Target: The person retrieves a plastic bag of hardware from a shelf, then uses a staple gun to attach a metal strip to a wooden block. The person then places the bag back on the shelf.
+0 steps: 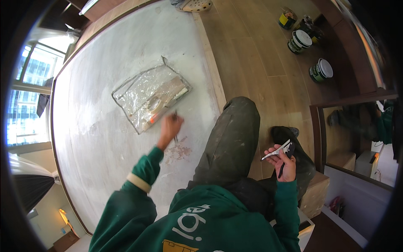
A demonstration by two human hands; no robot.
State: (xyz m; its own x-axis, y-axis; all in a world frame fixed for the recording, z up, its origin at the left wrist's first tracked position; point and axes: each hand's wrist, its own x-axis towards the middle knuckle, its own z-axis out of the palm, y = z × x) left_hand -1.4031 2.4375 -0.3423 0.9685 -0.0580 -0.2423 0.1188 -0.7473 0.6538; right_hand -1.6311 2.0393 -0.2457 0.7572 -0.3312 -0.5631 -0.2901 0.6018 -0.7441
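My left hand (171,128) is closed round a thin dark stick-like thing (176,138), whose ends show above and below the fingers; its kind is blurred. Just beyond that hand lies a clear plastic zip bag (136,90) with dark edging. Inside the bag I see a roll of tape (155,103), an orange piece (153,118) and a beige flat piece (171,87). Over by my right knee, my right hand (288,167), palm up, holds a silver-and-black hand tool (287,147) with a narrow pointed end. Its exact kind is unclear.
The whitish, smeared board (96,80) under the bag has a reddish-brown patch (178,154). Wood flooring (260,59) runs along its right side. Several tubs, including a white-lidded tub (320,70), stand far right. A dark-framed mirror (357,138) is at right; a beige clog (196,5) shows at the top.
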